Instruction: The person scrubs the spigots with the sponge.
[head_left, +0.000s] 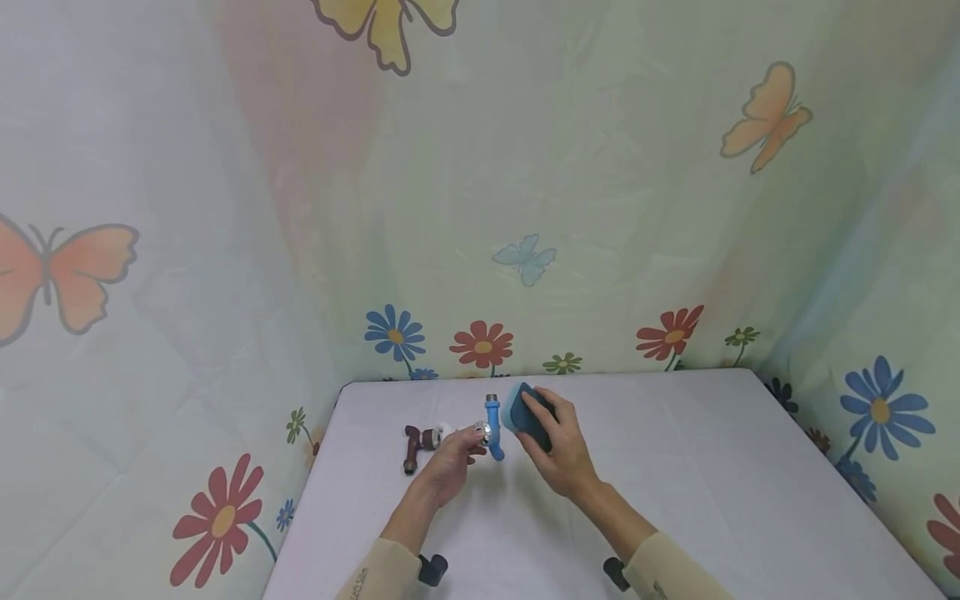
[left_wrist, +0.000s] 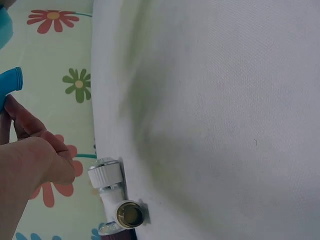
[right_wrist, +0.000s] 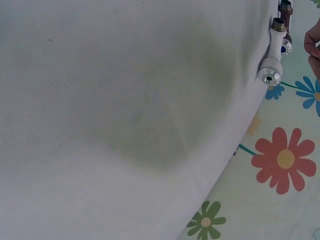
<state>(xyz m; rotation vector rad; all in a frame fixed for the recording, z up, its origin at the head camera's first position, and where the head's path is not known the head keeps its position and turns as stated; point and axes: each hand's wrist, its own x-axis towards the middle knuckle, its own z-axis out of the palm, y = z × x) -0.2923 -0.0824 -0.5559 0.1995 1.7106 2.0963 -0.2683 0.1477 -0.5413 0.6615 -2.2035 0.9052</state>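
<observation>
Above the table my left hand point(head_left: 447, 468) grips a blue plastic tap point(head_left: 493, 417) by its knob, the threaded end pointing up and the spout down. The left wrist view shows the blue spout point(left_wrist: 11, 80) beyond the fingers. Just to the right, my right hand point(head_left: 564, 454) holds a sponge point(head_left: 534, 421), dark teal on one side and light blue on the other. The light blue face is turned toward the tap, close beside it. In the right wrist view the right hand and sponge are out of frame.
A dark red-brown tap point(head_left: 412, 450) lies on the white-covered table point(head_left: 675, 467), left of my left hand. Next to it lies a white tap point(right_wrist: 274, 47), mostly hidden behind the left hand in the head view. A flower-and-butterfly curtain point(head_left: 600, 208) surrounds the table's back and sides.
</observation>
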